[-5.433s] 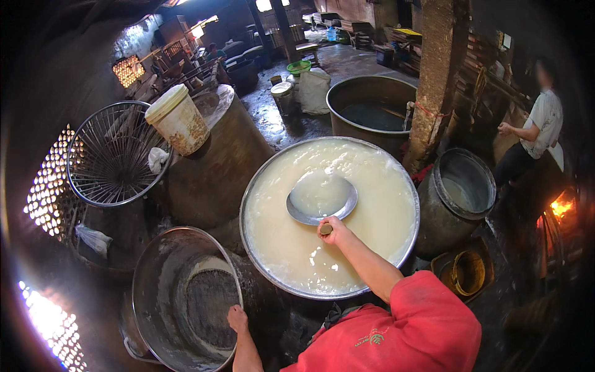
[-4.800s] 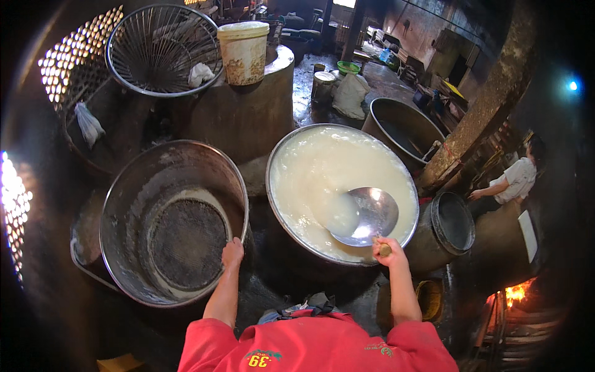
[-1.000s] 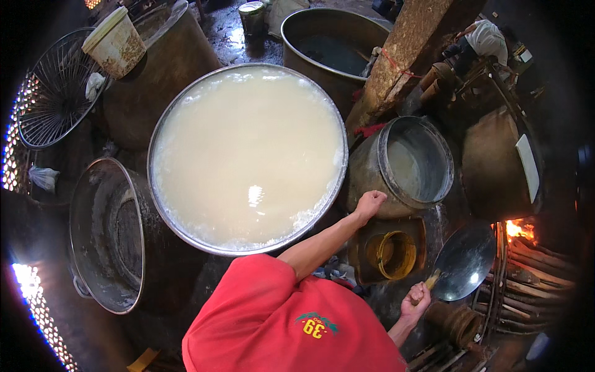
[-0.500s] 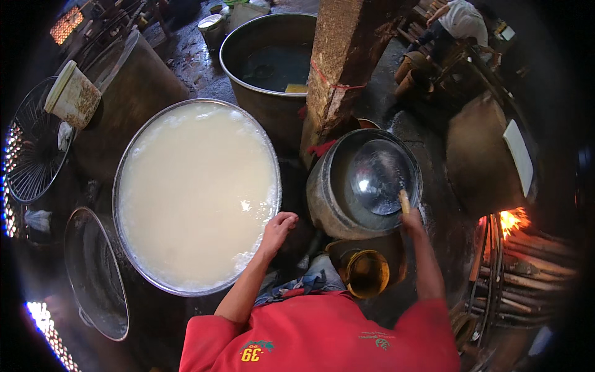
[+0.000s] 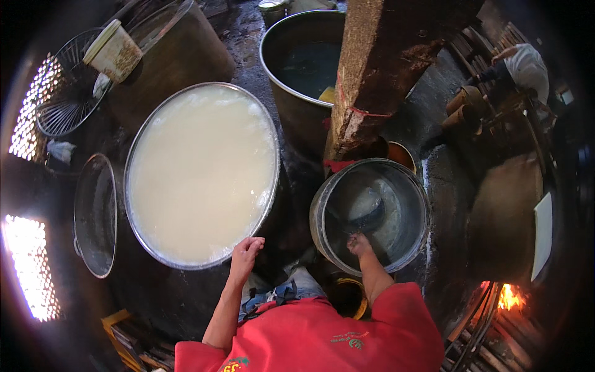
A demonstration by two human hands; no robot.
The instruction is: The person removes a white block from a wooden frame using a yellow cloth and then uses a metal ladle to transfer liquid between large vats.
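My right hand point(image 5: 358, 245) is closed round the handle of a large ladle, over the near side of a deep metal pot point(image 5: 317, 218). The ladle's round metal bowl point(image 5: 365, 211) tilts down inside the pot; its grip is mostly hidden in my fingers. Nothing shows in my left hand point(image 5: 246, 249), whose fingers are curled in at the near right rim of a wide vat point(image 5: 277, 186). Pale, milky liquid point(image 5: 198, 173) fills that vat almost to its edge.
A thick wooden post point(image 5: 350, 93) rises behind the pot, beside a large tub point(image 5: 273, 74) of dark liquid. A yellow bucket point(image 5: 359, 297) stands by my legs. Fire point(image 5: 509, 297) burns at the lower right. Another person point(image 5: 527, 71) bends over at the far right.
My right hand has moved left and lower over the pot, and the ladle has tipped down into it. My left hand stays by the vat's rim. The whole view has shifted.
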